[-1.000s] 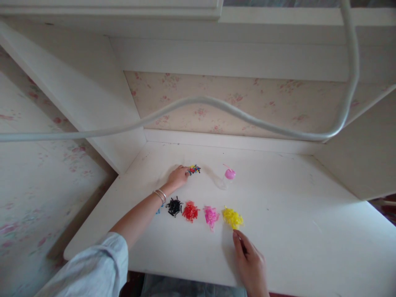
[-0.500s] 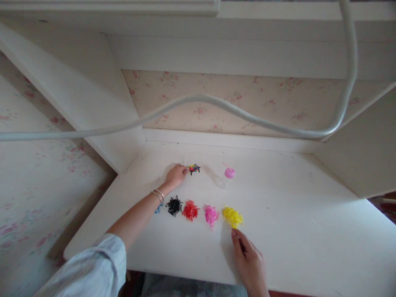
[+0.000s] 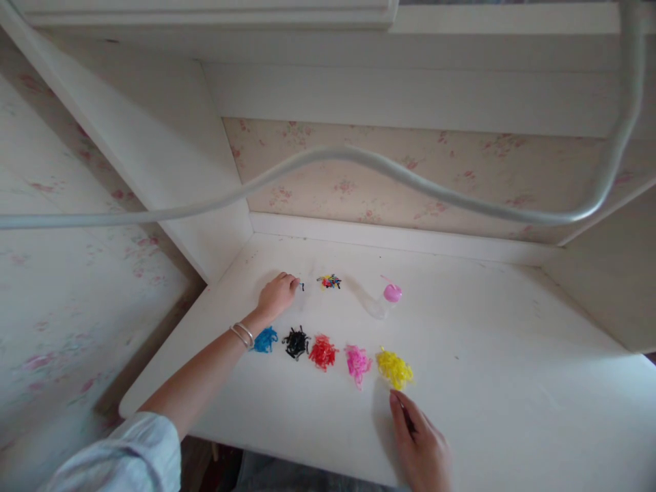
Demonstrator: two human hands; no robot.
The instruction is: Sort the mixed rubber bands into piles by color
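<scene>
My left hand reaches across the white desk with its fingers pinched on a small dark piece at about, just left of a small mixed-colour heap. Near me lies a row of sorted heaps: blue, black, red, pink and yellow. My right hand rests flat on the desk just below the yellow heap, fingers stretched out, holding nothing.
A clear bottle with a pink cap lies on its side right of the mixed heap. A white cable hangs across the view. White side panels wall the desk left and right; flowered wallpaper is behind.
My left hand has drawn back left from the mixed heap with a small dark piece in its fingertips. The blue heap, hidden by my wrist before, now shows. My right hand stays put.
</scene>
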